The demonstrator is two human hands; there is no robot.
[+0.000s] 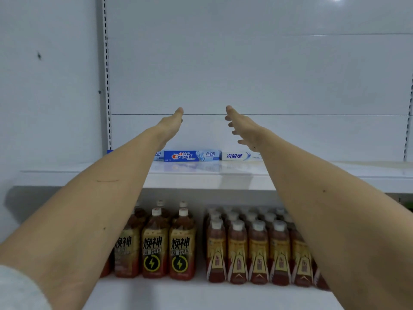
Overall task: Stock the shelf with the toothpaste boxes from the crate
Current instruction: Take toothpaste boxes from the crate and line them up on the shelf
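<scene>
Toothpaste boxes lie in a row at the back of the white upper shelf. A blue Crest box is in the middle, a white box sits to its right, and another blue box to its left is mostly hidden behind my left forearm. Both arms reach forward above the shelf. My left hand is held flat with nothing in it, up and left of the Crest box. My right hand hovers above the white box with fingers spread and empty. The crate is out of view.
On the lower shelf stand tan-labelled drink bottles at left and several red-brown bottles at right. A slotted upright runs up the left side. The upper shelf's right part is bare white surface.
</scene>
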